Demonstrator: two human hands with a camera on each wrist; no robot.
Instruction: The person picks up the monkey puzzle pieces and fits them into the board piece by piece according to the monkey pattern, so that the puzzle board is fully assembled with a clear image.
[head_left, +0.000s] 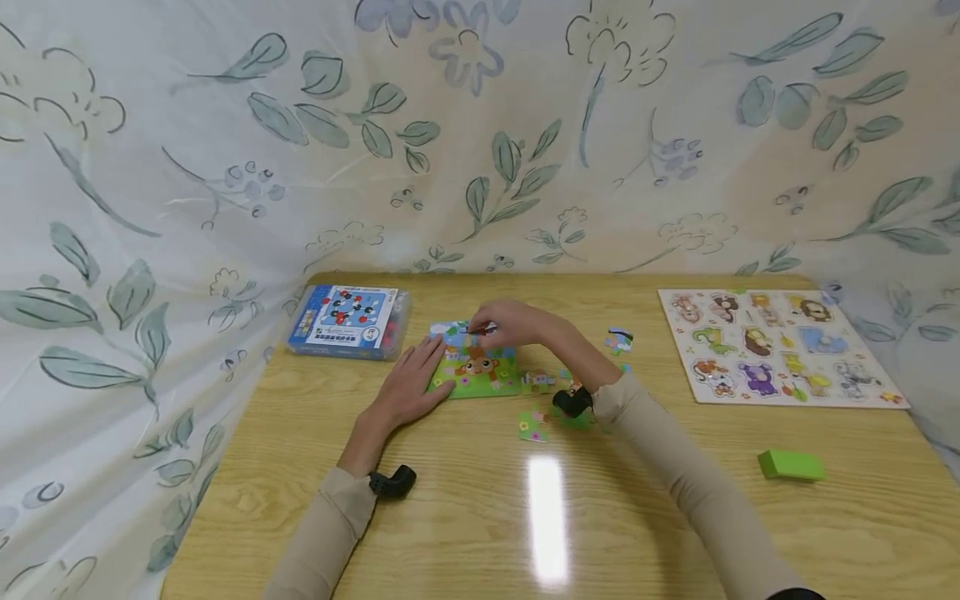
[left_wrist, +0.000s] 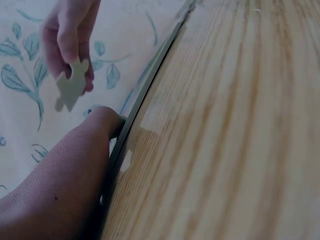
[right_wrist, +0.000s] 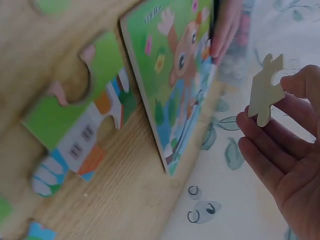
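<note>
A square jigsaw board [head_left: 480, 379] with a monkey picture lies on the table. My left hand [head_left: 408, 385] rests along its left side, fingers extended onto the edge. Above the board's upper part, my right hand [head_left: 506, 323] pinches a jigsaw piece [right_wrist: 265, 92] between thumb and fingers, its pale plain back facing the right wrist camera. The piece [left_wrist: 73, 86] also shows in the left wrist view, raised clear of the table. Loose picture pieces [right_wrist: 85, 120] lie to the board's right, some hidden under my right forearm in the head view.
A boxed kit [head_left: 347, 323] with a blue label stands at the back left. On the right lies a white animal puzzle board [head_left: 780, 346], with a green block [head_left: 792, 465] nearer the front. Another loose piece [head_left: 619, 339] lies farther back. A floral cloth [head_left: 480, 167] hangs behind the table.
</note>
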